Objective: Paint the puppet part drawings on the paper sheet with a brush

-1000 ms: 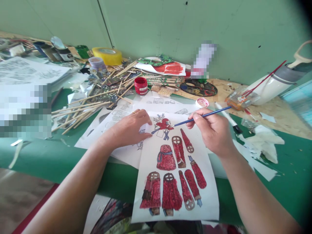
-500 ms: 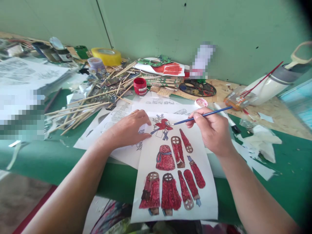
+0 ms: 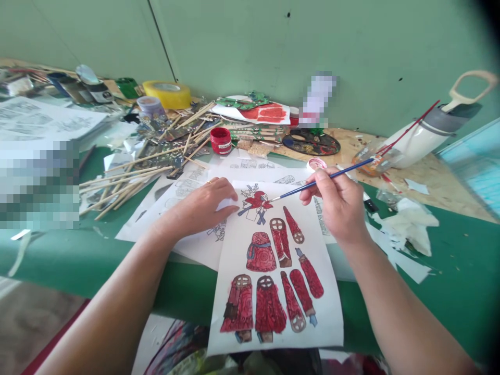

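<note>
A sheet of paper (image 3: 238, 255) printed with puppet-like figure parts, most of them coloured dark red, lies in front of me. My right hand (image 3: 338, 203) pinches a blue paintbrush (image 3: 316, 182), its tip at the red and blue figure drawing (image 3: 255, 203) near the top of the sheet. My left hand (image 3: 207, 205) rests at the sheet's upper left edge, thumb and fingers apart, with nothing in it. An uncapped jar of red paint (image 3: 221, 141) stands beyond the hands. Its likely lid (image 3: 316, 165), smeared pink inside, lies by my right hand.
Wooden sticks (image 3: 128, 177) are piled at the left, near a yellow tape roll (image 3: 167, 95). A dark palette (image 3: 311, 142) lies at the back. On the right stand a clear cup (image 3: 375, 159) with a red brush and a white bottle (image 3: 414, 143). Crumpled tissue (image 3: 410, 224) lies nearby.
The brush tip has shifted slightly down on the figure drawing, along with my right hand. My left hand stays at the sheet's edge. The whole view has shifted a little.
</note>
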The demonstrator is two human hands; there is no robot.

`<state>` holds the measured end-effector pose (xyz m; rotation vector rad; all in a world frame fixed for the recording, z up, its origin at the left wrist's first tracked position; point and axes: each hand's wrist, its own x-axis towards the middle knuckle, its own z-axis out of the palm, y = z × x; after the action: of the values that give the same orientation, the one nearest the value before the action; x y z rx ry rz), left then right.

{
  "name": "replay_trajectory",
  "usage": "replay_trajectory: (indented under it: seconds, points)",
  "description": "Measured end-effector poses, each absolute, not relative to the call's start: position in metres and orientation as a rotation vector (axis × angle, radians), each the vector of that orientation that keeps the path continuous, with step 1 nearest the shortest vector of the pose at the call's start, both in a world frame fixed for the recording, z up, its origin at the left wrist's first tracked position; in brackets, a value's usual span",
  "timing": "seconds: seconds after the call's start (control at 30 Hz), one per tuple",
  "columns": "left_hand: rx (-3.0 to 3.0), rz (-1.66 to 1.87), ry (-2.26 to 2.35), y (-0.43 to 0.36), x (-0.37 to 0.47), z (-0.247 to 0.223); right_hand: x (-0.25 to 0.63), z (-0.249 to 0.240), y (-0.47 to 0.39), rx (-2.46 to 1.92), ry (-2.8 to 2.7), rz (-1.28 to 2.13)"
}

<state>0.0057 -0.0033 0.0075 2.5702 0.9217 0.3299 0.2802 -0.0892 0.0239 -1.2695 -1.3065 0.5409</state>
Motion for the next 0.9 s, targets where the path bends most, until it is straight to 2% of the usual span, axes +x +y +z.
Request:
replay_trajectory:
  seconds: [0.2,0.5,0.7,0.9]
  points:
    - [2.593,0.471,1.034,0.000,0.005,0.004,0.284,0.017,-0.083,-1.218,-1.229,0.554]
    - [2.586,0.473,1.072,0.004,0.007,0.002,0.298,0.018,-0.073,-1.135,-1.135,0.587]
    - [2.284,0.619,1.288,0.007,0.010,0.007,0.309,0.020,-0.067,-1.133,-0.980,0.647]
    - [1.995,0.501,1.378,0.015,0.012,0.021,0.319,0.017,-0.062,-1.077,-0.951,0.619]
